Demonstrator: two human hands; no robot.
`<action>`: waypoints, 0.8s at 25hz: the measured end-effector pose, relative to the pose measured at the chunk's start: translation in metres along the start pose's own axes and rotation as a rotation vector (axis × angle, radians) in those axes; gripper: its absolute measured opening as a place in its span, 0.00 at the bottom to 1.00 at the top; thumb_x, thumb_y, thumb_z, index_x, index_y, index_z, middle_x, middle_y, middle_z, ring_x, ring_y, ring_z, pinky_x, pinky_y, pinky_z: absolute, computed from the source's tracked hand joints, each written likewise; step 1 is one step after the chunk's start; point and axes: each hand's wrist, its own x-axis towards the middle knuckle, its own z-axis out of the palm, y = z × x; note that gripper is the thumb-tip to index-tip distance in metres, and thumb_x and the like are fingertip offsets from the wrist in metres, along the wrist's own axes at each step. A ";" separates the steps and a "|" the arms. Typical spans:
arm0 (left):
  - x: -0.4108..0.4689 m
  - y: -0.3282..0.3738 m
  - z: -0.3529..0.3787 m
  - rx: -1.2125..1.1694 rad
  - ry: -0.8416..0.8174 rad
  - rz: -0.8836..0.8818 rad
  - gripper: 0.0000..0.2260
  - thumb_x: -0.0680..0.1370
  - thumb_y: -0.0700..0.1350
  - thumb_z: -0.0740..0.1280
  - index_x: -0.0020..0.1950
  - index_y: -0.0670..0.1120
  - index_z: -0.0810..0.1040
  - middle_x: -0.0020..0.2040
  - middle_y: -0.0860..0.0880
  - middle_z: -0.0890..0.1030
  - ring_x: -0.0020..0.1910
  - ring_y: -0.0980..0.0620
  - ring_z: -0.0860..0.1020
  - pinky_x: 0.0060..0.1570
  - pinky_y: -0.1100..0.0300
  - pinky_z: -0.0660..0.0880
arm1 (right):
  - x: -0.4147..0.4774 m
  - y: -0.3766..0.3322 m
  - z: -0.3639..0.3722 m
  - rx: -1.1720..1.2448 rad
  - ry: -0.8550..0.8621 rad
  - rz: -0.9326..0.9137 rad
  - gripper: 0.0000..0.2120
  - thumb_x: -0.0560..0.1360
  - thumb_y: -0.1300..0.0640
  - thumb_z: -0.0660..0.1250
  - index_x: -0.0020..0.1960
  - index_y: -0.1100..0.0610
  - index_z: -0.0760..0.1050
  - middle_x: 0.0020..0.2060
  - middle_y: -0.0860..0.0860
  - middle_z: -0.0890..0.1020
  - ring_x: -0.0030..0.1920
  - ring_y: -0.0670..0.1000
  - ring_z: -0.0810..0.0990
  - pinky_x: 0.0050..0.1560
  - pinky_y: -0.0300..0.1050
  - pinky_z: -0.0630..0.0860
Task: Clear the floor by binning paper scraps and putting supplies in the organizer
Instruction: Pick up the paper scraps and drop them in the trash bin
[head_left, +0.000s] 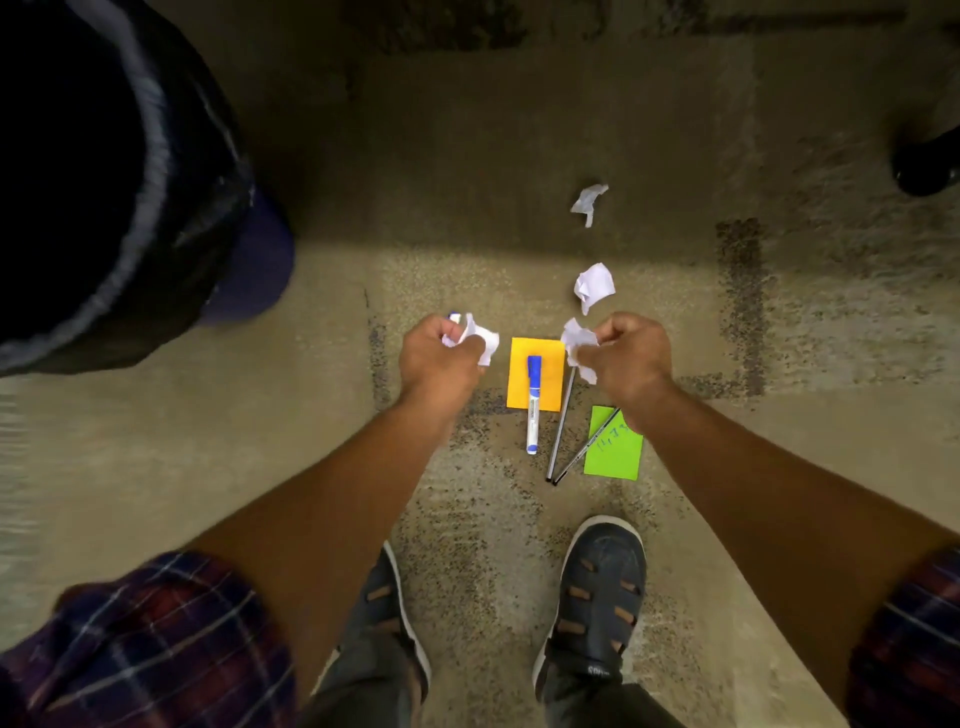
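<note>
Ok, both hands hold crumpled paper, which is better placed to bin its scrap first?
Probably the left. The left hand, gripping a paper scrap, is on the side where the bin stands; the right hand, gripping a second scrap, would have to cross the body.

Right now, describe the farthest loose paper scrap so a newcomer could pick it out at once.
From the black-lined bin, look right to the orange note. Two loose white scraps lie beyond it. The farthest scrap lies in shadow, while the nearer scrap sits in the lit patch.

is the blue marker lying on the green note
No, the blue marker lies across the orange note; the green note sits apart to its right.
</note>
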 end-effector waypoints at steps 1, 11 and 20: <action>-0.014 0.007 -0.013 -0.037 0.013 -0.021 0.11 0.76 0.37 0.70 0.39 0.49 0.72 0.44 0.40 0.84 0.33 0.48 0.79 0.31 0.60 0.74 | -0.014 -0.011 -0.002 0.091 -0.015 0.034 0.22 0.67 0.68 0.80 0.30 0.52 0.69 0.27 0.46 0.71 0.28 0.46 0.70 0.29 0.38 0.71; -0.099 0.130 -0.179 -0.488 0.104 0.038 0.09 0.81 0.36 0.69 0.60 0.44 0.80 0.49 0.43 0.88 0.49 0.42 0.89 0.46 0.53 0.86 | -0.157 -0.215 0.031 0.479 -0.262 -0.018 0.17 0.67 0.67 0.78 0.31 0.52 0.75 0.29 0.51 0.80 0.34 0.53 0.77 0.39 0.50 0.74; -0.086 0.187 -0.288 -0.733 0.292 -0.156 0.12 0.80 0.36 0.68 0.63 0.38 0.79 0.56 0.39 0.87 0.55 0.39 0.87 0.59 0.44 0.83 | -0.233 -0.342 0.112 0.489 -0.407 0.011 0.10 0.71 0.67 0.76 0.42 0.55 0.79 0.38 0.54 0.84 0.37 0.50 0.81 0.43 0.50 0.81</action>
